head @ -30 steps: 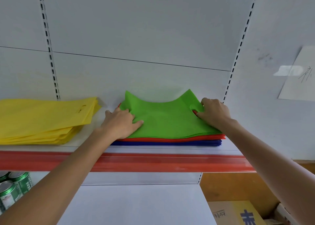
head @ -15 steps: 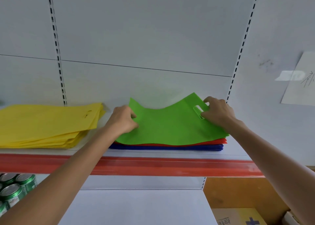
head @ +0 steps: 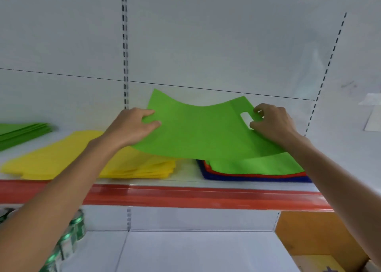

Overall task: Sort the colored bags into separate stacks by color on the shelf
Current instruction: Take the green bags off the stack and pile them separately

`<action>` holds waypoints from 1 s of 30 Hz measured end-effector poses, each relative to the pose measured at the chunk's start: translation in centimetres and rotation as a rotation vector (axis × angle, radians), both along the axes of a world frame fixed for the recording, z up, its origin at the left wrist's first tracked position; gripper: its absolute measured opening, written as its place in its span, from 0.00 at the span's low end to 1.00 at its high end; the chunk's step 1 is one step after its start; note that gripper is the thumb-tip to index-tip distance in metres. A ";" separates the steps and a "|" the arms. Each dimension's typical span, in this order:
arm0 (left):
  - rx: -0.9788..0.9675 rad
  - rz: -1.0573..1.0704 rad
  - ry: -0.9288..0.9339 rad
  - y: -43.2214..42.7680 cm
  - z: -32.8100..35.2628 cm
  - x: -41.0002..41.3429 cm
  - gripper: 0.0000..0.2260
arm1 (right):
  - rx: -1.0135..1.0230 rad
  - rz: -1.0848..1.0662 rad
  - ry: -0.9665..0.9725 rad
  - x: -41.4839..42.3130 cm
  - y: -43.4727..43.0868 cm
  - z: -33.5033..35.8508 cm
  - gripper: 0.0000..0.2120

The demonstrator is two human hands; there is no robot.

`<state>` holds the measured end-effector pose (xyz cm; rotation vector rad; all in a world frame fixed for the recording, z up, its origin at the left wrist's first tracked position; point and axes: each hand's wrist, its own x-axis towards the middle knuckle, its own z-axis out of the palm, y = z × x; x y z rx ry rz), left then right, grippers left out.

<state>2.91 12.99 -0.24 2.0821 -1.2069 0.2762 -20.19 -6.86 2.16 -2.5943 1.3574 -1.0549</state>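
You've lifted the top green bag [head: 202, 131] off the mixed stack [head: 257, 173], leftward over the yellow stack [head: 86, 158]. Your left hand [head: 134, 125] pinches its left edge; your right hand [head: 272, 121] pinches beside the handle cutout [head: 245, 118].

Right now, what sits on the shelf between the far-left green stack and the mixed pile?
The yellow stack, per the head view, with strips of bare shelf either side.

One wide-angle camera, worn on the person's head, faces a shelf unit [head: 186, 172] squarely from close by, looking slightly down on the red shelf strip [head: 206, 197] that crosses below mid-frame. Above the strip rises the back panel [head: 206, 34]; below it, a lower shelf [head: 195, 251]. Forearms [head: 61, 189] enter below the strip; left hand [head: 132, 125] and right hand [head: 272, 121] grip a green bag [head: 202, 131] above it.
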 end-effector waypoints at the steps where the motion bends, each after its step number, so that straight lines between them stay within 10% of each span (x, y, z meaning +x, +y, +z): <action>1: 0.001 -0.001 -0.001 1.5 -0.2 1.6 0.22 | 0.003 -0.002 -0.013 1.5 1.5 -0.2 0.23; 30: 0.046 0.125 0.102 32.1 -2.3 34.8 0.21 | 0.021 0.084 -0.003 36.5 30.1 -1.4 0.20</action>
